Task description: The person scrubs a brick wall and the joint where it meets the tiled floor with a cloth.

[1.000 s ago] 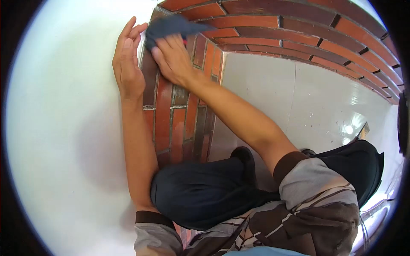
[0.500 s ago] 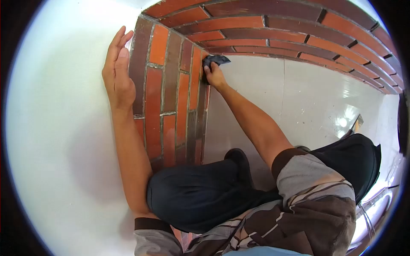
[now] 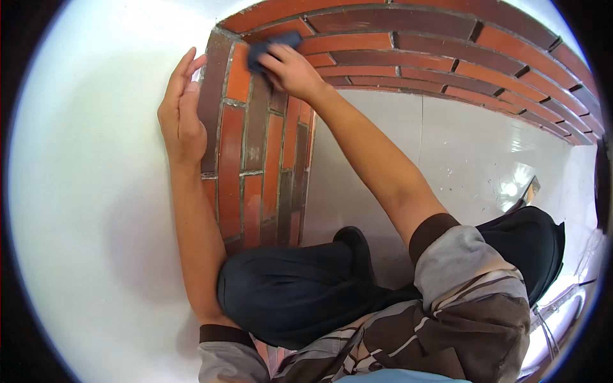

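My right hand is closed on a dark cloth, slightly blurred. It presses the cloth against the upper part of the brick-patterned wall, near the corner where two brick faces meet. My left hand holds nothing. Its fingers are stretched out, and it rests at the left edge of the bricks, beside the white wall. The bricks are orange and dark brown with grey joints between them.
A second brick face runs along the top right. Pale floor with small specks lies below it. My bent knee and dark shoe are close to the bricks. A flat-bladed tool lies at the right.
My right hand has moved the cloth up and left, from the low inner corner by the floor to the upper bricks. My left hand has barely shifted.
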Demonstrator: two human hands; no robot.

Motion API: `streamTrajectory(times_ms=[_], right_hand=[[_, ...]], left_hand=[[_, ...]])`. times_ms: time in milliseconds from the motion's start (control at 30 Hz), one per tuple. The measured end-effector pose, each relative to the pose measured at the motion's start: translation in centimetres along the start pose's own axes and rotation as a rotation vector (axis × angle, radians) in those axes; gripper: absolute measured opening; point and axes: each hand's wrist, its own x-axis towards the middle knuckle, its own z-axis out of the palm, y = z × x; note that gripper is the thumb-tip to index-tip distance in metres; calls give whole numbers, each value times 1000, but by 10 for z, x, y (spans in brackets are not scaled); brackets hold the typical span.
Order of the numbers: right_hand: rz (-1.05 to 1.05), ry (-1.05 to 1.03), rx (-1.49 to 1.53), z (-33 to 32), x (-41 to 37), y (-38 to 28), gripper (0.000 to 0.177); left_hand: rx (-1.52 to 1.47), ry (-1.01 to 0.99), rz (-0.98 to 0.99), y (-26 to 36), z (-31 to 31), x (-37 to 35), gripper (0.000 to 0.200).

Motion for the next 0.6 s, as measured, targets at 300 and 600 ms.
streamTrajectory(times_ms=[300,600], right_hand=[[715,226,-94,17,-107,13,33],[120,649,-242,-88,63,-47,39]], left_hand=[[27,-20,-66,10,0,2,47],[-45,-36,-51,8,1,-1,50]])
